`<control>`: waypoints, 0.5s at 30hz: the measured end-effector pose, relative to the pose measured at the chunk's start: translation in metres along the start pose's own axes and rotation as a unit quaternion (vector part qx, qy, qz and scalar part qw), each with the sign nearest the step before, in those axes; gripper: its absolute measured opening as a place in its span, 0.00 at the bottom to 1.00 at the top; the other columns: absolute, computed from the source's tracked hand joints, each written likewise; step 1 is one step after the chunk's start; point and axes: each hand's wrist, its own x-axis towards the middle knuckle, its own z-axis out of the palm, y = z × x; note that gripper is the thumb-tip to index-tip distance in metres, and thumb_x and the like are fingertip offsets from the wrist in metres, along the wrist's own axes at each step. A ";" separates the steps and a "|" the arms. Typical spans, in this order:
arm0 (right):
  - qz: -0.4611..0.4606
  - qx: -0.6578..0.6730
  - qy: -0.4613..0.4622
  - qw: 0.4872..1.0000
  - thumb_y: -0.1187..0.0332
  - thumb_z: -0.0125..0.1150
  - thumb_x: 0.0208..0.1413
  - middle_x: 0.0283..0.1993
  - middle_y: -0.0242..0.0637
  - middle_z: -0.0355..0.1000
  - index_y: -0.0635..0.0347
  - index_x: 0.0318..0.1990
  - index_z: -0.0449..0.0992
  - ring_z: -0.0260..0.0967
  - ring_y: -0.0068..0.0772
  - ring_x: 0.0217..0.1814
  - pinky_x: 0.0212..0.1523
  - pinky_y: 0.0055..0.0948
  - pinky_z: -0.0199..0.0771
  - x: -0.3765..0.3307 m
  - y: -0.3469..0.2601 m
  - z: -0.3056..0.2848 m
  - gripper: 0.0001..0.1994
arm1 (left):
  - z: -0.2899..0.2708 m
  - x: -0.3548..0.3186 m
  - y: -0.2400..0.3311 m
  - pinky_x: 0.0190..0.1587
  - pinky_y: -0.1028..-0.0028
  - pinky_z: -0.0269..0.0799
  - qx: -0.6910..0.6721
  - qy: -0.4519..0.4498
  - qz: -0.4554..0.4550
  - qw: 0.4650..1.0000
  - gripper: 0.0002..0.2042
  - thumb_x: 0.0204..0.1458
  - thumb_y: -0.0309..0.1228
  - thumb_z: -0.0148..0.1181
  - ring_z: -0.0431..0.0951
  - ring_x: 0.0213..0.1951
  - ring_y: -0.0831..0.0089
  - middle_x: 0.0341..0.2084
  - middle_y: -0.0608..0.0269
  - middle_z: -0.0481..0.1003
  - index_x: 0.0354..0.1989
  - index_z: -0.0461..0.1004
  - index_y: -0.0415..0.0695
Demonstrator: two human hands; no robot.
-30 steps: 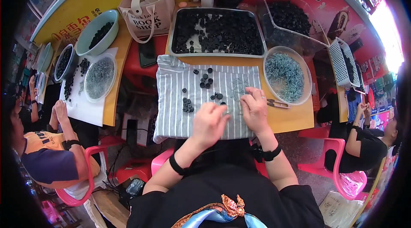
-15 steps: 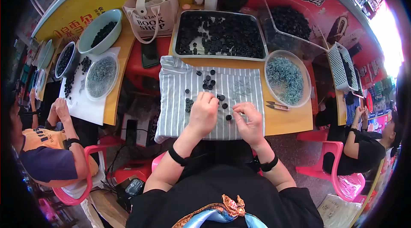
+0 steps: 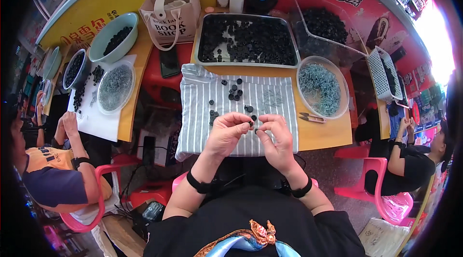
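My left hand (image 3: 227, 136) is pinched over the striped grey cloth (image 3: 197, 134), a small black round part (image 3: 251, 124) between its thumb and fingertips. Facing it, my right hand (image 3: 278, 142) has thumb and index finger drawn together. Whatever those fingers grip is too small to make out. The two sets of fingertips are close together but apart. Beside my right thumb shows another black piece (image 3: 256, 131), partly covered. Several loose black pieces (image 3: 235, 94) lie on the cloth beyond my hands, with thin screw-like pieces (image 3: 271, 98) to their right.
A metal tray (image 3: 248, 65) of black parts stands behind the cloth. To the right are a round tub (image 3: 322, 88) of screws, thread snips (image 3: 312, 118) and a clear bin (image 3: 333, 47). A tote bag (image 3: 170, 16) stands back left. People sit at both sides.
My left hand has turned its fingers toward the right and now shows a black part at its tips. My right hand has shifted slightly left, closing its finger gap.
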 end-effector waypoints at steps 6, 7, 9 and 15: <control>-0.017 0.004 0.001 1.000 0.81 0.64 0.49 0.46 0.46 0.73 0.63 0.34 0.73 0.70 0.47 0.49 0.49 0.38 0.70 0.001 -0.010 0.000 0.07 | 0.008 -0.004 0.000 0.47 0.75 0.76 -0.068 -0.016 -0.019 0.997 0.08 0.53 0.17 0.63 0.81 0.40 0.72 0.37 0.56 0.81 0.42 0.78 0.36; -0.020 0.002 0.002 1.000 0.81 0.64 0.49 0.46 0.46 0.72 0.63 0.34 0.73 0.70 0.47 0.49 0.49 0.38 0.70 0.001 -0.011 0.000 0.07 | 0.008 -0.004 -0.001 0.47 0.74 0.76 -0.071 -0.018 -0.016 0.997 0.08 0.53 0.17 0.63 0.81 0.40 0.71 0.37 0.56 0.81 0.42 0.78 0.36; -0.021 -0.003 0.001 1.000 0.81 0.64 0.49 0.46 0.46 0.72 0.63 0.34 0.73 0.69 0.48 0.49 0.49 0.38 0.70 0.000 -0.012 -0.001 0.07 | 0.008 -0.005 -0.003 0.47 0.74 0.76 -0.074 -0.022 -0.015 0.997 0.08 0.53 0.17 0.63 0.81 0.40 0.71 0.37 0.56 0.81 0.42 0.78 0.36; -0.018 -0.017 -0.012 1.000 0.82 0.64 0.48 0.46 0.46 0.72 0.63 0.33 0.72 0.69 0.49 0.49 0.48 0.39 0.70 -0.002 -0.012 -0.004 0.07 | 0.008 -0.007 -0.007 0.47 0.74 0.75 -0.055 -0.022 -0.006 0.998 0.08 0.53 0.19 0.64 0.80 0.40 0.72 0.38 0.57 0.80 0.42 0.78 0.36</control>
